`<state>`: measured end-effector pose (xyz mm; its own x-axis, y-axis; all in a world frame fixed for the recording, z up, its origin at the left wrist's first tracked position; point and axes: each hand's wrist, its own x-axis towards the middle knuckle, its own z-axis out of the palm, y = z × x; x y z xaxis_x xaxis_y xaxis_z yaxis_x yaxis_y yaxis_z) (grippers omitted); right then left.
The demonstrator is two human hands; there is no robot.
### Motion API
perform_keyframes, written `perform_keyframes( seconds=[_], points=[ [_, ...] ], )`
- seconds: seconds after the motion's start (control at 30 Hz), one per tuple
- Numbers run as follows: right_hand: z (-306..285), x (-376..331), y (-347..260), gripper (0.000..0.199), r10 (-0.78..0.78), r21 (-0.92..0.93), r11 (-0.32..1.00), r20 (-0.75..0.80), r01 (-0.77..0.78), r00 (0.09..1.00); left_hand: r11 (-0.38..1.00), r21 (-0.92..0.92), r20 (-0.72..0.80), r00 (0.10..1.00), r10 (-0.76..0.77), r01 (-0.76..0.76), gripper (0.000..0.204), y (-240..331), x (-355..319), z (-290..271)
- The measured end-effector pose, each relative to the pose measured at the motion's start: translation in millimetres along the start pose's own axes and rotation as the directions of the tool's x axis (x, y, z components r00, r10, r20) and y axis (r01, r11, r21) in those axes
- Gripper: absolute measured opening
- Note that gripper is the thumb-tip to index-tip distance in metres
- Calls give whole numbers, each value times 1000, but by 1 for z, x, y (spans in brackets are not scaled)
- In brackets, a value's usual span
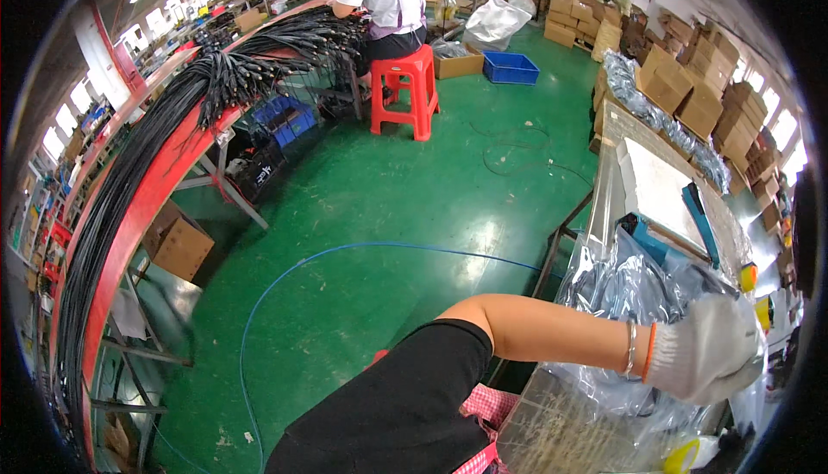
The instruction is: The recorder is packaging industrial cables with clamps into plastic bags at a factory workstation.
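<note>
My left hand (709,349) wears a white knitted glove with an orange edge at the cuff. Its arm crosses from the lower middle to the bench at the right, a bracelet at the wrist. The fingers look curled and closed; they are partly hidden and somewhat blurred, so what they grip does not show. Beneath and around the glove lie crumpled clear plastic bags (608,288) with dark contents, spread over the worn bench (552,426). My right hand does not show.
Past the bags lie a white sheet (660,194) and a blue tool-like piece (700,224). Yellow tape rolls (749,277) sit at the bench's right. A blue hose (345,248) crosses the green floor. Black cables (129,181) cover a red table; a person sits on a red stool (404,90).
</note>
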<state>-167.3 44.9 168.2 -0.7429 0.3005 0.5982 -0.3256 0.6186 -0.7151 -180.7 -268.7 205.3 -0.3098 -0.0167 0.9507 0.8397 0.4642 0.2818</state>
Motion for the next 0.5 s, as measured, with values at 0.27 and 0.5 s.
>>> perform_keyframes(
  seconds=[0.27, 0.5],
  points=[
    [21, -133, 280, 35, 418, 352, 812, 207, -466, 885, 981, 112, 915, 368, -163, 156, 32, -33, -133, 20],
    [44, -216, 207, 25, 297, 9, 955, -26, -297, 954, 947, 112, 707, 645, -289, 302, 33, -80, -113, 14]
  ],
)
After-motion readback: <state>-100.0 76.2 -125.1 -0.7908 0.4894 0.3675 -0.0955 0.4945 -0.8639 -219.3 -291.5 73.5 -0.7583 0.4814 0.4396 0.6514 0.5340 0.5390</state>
